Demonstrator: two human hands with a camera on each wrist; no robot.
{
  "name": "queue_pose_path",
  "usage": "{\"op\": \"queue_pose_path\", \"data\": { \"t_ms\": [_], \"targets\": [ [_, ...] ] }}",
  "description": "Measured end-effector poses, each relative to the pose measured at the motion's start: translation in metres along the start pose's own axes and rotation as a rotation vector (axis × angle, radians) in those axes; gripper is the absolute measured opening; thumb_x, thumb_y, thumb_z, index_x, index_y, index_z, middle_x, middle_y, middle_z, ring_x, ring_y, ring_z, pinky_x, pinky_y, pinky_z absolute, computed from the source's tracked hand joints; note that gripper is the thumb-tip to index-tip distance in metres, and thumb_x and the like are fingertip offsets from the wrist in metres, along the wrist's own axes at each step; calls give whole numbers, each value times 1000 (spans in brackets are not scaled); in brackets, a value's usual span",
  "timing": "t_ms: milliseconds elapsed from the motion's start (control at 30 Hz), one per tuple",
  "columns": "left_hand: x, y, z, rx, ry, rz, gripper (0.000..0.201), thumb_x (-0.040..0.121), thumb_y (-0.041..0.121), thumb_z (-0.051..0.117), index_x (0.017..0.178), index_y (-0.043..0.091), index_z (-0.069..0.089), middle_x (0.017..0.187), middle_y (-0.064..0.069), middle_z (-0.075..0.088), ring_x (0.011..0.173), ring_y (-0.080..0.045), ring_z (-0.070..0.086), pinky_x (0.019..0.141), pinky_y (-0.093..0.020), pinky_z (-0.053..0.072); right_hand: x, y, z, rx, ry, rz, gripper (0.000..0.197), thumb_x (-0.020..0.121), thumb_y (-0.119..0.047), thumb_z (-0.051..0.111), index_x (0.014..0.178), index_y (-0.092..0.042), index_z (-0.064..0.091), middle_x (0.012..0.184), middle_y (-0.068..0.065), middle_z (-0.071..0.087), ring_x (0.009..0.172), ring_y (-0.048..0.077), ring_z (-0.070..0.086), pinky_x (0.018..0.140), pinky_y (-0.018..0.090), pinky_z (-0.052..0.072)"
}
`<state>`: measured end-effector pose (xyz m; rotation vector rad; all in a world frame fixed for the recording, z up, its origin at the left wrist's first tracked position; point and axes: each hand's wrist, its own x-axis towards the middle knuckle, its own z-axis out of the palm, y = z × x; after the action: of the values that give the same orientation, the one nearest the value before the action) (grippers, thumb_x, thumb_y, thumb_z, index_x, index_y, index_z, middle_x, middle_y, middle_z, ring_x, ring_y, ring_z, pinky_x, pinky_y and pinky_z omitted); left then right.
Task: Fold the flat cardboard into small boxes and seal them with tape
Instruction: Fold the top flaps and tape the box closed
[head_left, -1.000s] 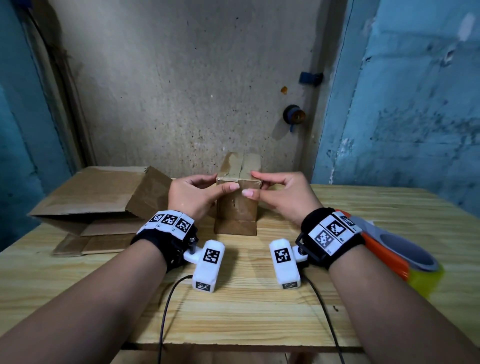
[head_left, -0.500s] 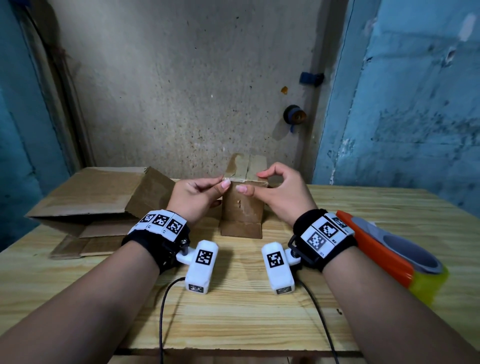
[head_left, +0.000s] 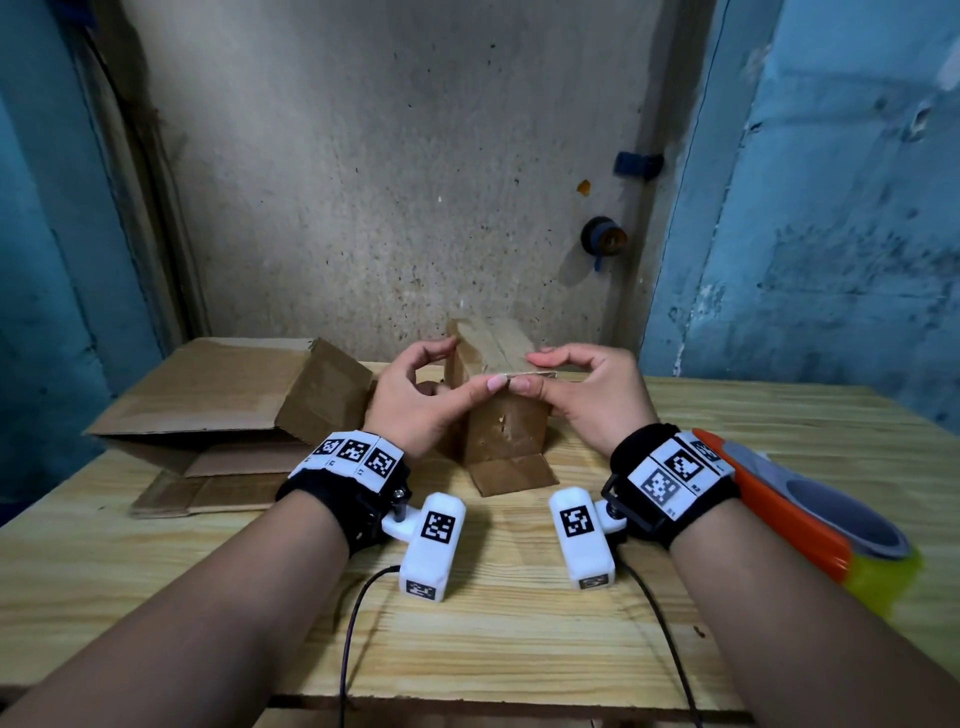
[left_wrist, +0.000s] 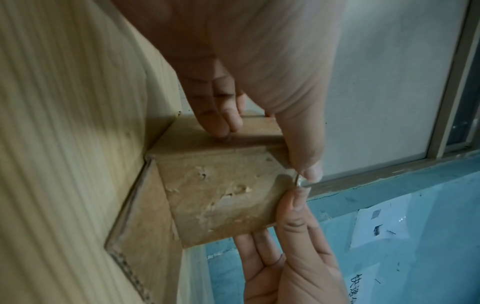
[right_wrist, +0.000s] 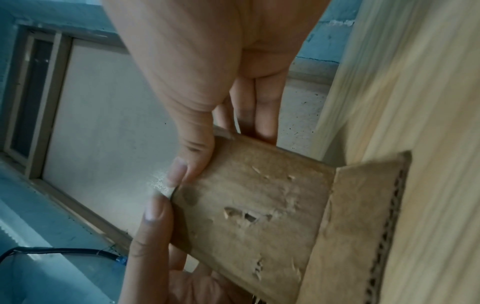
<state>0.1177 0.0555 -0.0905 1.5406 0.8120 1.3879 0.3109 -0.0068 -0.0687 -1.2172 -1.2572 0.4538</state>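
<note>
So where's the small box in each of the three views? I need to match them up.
Head: small box at centre, upright on the table, between the left hand and right hand.
Left wrist: middle of the picture, table to its left.
Right wrist: lower centre-right, table to its right.
Shared landmark: the torn, pitted patch on the near face, and both thumbs meeting at its top edge.

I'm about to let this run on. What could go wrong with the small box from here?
Both thumbs meet at the small box's near top edge, where the left hand and right hand pinch a clear tape end; it could tear or stick crooked. The bottom flap splays out unsealed, so the box may tip.
</note>
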Motion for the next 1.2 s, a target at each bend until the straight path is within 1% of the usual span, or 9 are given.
{"op": "queue_pose_path", "data": {
  "t_ms": [167,367,567,667,733,833,967,1067,1200],
  "targets": [
    [-1,2,-1,-35,-40,-12,98,52,55,94,136,23,55,136,7,61,116,3,63,99,-33,55,-3,-1,-4,95,-94,38,27,84,-6,83,111,-9,79,116,-3,76,91,-2,74,64,15,57],
    [5,0,-2,-172,-37,-199,129,49,88,76,157,33,29,150,-21,49,89,-12,63,81,-35,51,-1,4,-5,146,-66,-21,29,77,-11,85,106,-11,80,111,-5,80,109,10,74,88,28,62],
    [6,-4,-6,-59,-25,-210,143,49,90,74,161,37,2,150,-8,51,133,-35,54,107,-53,47,-4,-1,-4,257,-67,-106,25,84,7,77,104,-9,78,120,6,77,117,16,72,96,29,59],
    [3,2,-6,-23,-5,-205,114,61,91,63,153,31,33,139,3,58,129,-27,57,111,-59,41,-4,-2,-6,282,-29,-137,28,87,2,76,112,-10,75,117,2,79,115,16,73,98,30,58],
    [4,5,-7,-29,51,-195,71,74,85,53,115,28,60,104,9,64,101,-18,62,104,-51,48,-3,-1,-7,246,61,-135,27,87,-1,79,109,-16,77,108,-2,80,107,12,74,95,26,59],
    [8,1,-9,-8,138,-242,64,84,82,48,95,21,64,75,1,55,83,-27,56,87,-51,50,1,6,-10,115,205,-92,19,88,-9,81,99,-24,79,96,-4,80,95,11,74,88,27,59],
    [15,-11,-11,-27,192,-285,57,81,76,46,80,22,63,99,-23,67,95,-37,65,90,-50,48,-1,2,-14,144,163,97,18,96,-39,72,108,-28,78,105,-9,80,107,10,73,98,34,57],
    [17,-12,-10,-52,167,-281,65,71,86,56,69,23,68,93,-14,74,91,-28,67,89,-46,50,-3,0,-13,125,0,148,41,90,-62,61,117,-34,74,110,-22,74,112,0,66,103,32,51],
    [20,-22,-8,-37,144,-234,65,58,96,58,88,39,63,85,-7,66,84,-38,63,82,-57,47,-5,2,-5,103,-106,159,43,87,-43,78,128,-31,70,125,-15,72,112,-6,66,108,28,50]
  ]
}}
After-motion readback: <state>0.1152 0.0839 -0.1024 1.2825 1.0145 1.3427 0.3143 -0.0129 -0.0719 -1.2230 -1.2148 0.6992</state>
